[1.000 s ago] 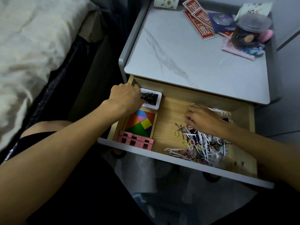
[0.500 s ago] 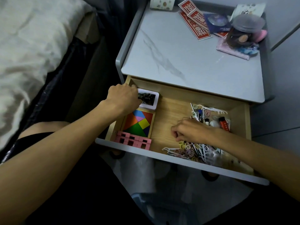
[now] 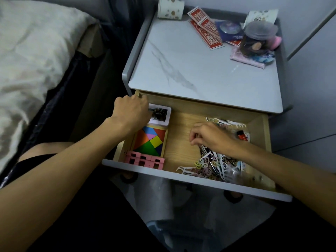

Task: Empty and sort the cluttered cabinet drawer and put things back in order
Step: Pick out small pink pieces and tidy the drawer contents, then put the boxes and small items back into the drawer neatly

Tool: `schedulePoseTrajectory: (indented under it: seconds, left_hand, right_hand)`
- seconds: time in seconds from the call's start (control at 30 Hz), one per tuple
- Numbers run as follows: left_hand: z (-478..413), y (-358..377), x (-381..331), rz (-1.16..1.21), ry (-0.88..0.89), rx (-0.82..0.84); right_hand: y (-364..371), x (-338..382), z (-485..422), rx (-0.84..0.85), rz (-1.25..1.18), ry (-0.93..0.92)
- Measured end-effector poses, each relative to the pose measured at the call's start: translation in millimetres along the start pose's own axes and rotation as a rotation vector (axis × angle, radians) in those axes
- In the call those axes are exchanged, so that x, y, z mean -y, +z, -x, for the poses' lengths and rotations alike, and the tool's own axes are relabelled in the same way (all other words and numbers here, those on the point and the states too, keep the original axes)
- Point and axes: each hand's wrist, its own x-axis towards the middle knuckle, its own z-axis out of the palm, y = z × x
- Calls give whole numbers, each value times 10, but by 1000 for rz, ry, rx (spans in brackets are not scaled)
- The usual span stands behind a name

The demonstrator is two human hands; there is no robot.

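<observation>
The wooden drawer (image 3: 183,131) of the bedside cabinet stands pulled out. At its back left, my left hand (image 3: 131,111) grips a white-framed card stack (image 3: 161,114) with curled fingers. In front of the stack lies a colourful tangram puzzle (image 3: 150,140), then a row of pink blocks (image 3: 145,160) at the front rim. On the right, my right hand (image 3: 209,137) pinches thin dark pins out of a heap of floss picks, hair ties and pins (image 3: 212,164). A red lighter (image 3: 242,135) lies behind that hand.
The marble cabinet top (image 3: 200,70) carries a paper cup (image 3: 170,8), red packets (image 3: 207,31), a lidded jar (image 3: 257,39) and a pink pouch (image 3: 247,59) along its back and right. A bed with pale bedding (image 3: 36,57) lies to the left. My legs sit below the drawer front.
My right hand went from the back of the heap forward and left, then came back up a little with pins pinched in it. My left hand stayed on the card stack.
</observation>
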Motion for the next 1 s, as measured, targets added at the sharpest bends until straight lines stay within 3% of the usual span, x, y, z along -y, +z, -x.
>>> schedulePoseTrajectory:
  seconds: [0.1,0.27,0.37,0.5,0.63,0.77,0.9,1.0]
  left_hand:
    - [-18,-124,-35,124,20,-43]
    - [-211,-530,-104,645,61,-27]
    - [-563,-721,-184,851,87,-11]
    - [-1039,-747,-271,823,77,20]
    - [-1652,-723,-372,663,123,43]
    - [-2308,-607,-594,566,202,45]
    - [-2884,-461,-874,441,349,43]
    - [-3157,-409,-1011,392,385,0]
  right_hand:
    - [-318,73,50,-136,67,7]
    - [-918,50,-3,-438,98,12]
    - [-1352,-104,-340,-512,133,64]
    - [-1750,-432,-944,-415,175,243]
    - [-2223,-810,-1475,-390,438,329]
    - [-2528,-966,-1714,-128,726,369]
    - [-2787,-1124,-1914,72,560,439]
    - [-2891,-1259,-2016,119,553,465]
